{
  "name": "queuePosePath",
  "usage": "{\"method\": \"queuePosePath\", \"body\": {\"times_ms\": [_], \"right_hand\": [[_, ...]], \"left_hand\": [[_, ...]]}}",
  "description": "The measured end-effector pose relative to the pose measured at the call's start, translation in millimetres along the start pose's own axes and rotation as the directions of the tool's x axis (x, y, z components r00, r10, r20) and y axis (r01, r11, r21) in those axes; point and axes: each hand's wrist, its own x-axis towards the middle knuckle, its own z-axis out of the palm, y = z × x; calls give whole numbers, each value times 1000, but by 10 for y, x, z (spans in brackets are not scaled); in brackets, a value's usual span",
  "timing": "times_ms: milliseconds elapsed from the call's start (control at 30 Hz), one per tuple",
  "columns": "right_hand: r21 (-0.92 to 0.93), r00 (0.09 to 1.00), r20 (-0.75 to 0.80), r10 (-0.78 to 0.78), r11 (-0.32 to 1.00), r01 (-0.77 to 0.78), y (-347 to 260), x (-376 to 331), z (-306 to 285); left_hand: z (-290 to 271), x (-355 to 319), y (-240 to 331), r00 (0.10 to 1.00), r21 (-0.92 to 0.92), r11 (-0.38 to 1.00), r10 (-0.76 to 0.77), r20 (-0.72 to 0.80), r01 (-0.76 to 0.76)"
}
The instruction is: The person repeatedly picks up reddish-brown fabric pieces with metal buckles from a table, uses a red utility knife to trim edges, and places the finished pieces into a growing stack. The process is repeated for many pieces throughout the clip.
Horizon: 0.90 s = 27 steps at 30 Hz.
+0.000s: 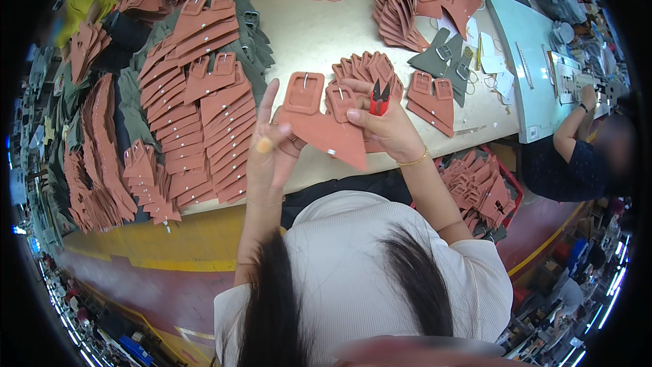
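Observation:
In front of my chest is a brick-coloured fabric tab piece [333, 137] with two fabric-covered buckles along its top and a small white sticker at its lower edge. My left hand [275, 153] has its thumb at the piece's left edge, with the index finger raised and a yellowish cover on one fingertip. On the other side, my right hand [394, 129] grips the piece by the smaller buckle, thumb in front. That same hand also carries thread snips [380, 98] with red handles and dark blades pointing up. Behind lies a fanned pile of similar pieces [367, 68].
Overlapping rows of brick-coloured pieces [221, 119] cover the table's left side, beside dark green ones [129, 102]. To the right lie a green buckled piece [438, 54] and a loose brick-coloured piece [431, 109]. A red crate [517, 197] of pieces stands below. A co-worker [567, 156] sits at the right.

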Motion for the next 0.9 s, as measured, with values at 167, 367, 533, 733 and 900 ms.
{"method": "queuePosePath", "body": {"times_ms": [167,367,533,733,900], "right_hand": [[-270,976,-5,-216,940,206,-30,68,139],[-601,921,-12,-389,739,304,-24,53,202],[-743,760,-6,-650,512,432,-62,-12,145],[-841,741,138,-657,318,438,-42,-94,112],[-858,634,167,-755,206,471,24,-34,111]], "left_hand": [[124,-18,-161,991,-221,967,-119,60,129],[290,-72,-266,997,192,978,83,-2,-81],[308,-61,-249,980,348,918,200,5,-189],[259,-41,-296,970,399,888,242,11,-226],[281,-74,-299,968,453,864,251,-13,-218]]}}
